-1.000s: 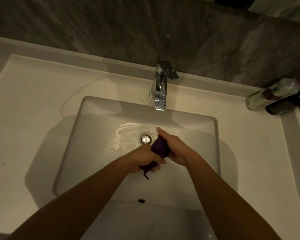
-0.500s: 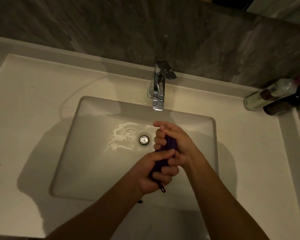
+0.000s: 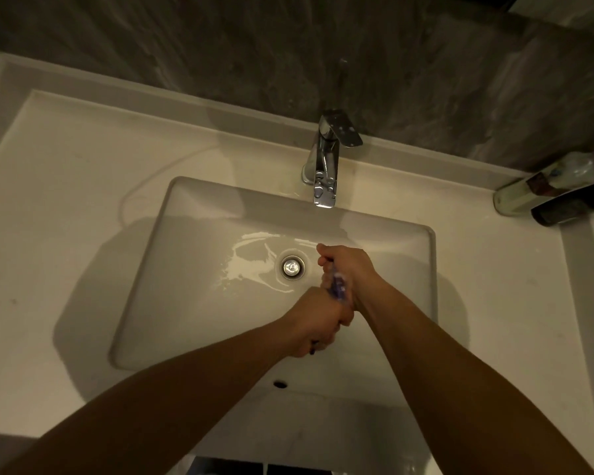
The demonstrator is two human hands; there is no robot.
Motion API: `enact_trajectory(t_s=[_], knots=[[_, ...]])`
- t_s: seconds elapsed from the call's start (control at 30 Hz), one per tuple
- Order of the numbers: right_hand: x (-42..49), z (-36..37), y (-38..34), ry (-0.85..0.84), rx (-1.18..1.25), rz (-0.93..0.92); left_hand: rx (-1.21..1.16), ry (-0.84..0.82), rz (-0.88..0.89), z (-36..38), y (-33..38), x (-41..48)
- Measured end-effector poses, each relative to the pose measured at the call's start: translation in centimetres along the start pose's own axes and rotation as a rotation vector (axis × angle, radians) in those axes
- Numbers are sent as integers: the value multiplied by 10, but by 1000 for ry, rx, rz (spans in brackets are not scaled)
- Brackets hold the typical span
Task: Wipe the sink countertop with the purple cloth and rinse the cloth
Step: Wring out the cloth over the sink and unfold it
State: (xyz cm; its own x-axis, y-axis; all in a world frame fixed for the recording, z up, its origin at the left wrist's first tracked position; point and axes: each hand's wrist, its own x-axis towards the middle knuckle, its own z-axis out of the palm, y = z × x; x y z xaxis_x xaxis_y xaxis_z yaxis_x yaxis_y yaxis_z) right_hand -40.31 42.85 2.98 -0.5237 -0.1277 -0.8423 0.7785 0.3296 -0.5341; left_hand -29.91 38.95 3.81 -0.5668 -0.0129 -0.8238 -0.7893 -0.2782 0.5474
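Both my hands hold the purple cloth over the white sink basin, right of the drain. My right hand grips the cloth's far end and my left hand grips its near end. The cloth is twisted tight, and only a short purple strip shows between the fists, plus a small dark tip under my left hand. The chrome tap stands behind the basin. No water stream is visible from its spout. A wet patch shines around the drain. The white countertop surrounds the basin.
Two bottles lie at the back right corner of the countertop against the grey stone wall. An overflow hole sits in the basin's near wall. A raised rim runs along the countertop's back and right edges.
My hands have turned against each other on the cloth, twisting it tighter. Less purple shows now, and my left hand has rolled so its back faces up.
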Motion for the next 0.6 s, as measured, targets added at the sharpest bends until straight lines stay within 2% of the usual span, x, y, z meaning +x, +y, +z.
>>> enact_trajectory(t_s=[0.13,0.23,0.37,0.47,0.6], knots=[[16,2,11,85,-50,-19,138,120,101,0,-11,14],[19,-1,15,100,-129,4,257,165,153,-1,-21,24],[20,-3,27,140,-86,36,389,182,188,-1,-31,33],[17,2,34,52,42,25,336,172,161,-7,-34,34],[8,-8,37,-157,-253,-48,292,195,189,-25,-42,32]])
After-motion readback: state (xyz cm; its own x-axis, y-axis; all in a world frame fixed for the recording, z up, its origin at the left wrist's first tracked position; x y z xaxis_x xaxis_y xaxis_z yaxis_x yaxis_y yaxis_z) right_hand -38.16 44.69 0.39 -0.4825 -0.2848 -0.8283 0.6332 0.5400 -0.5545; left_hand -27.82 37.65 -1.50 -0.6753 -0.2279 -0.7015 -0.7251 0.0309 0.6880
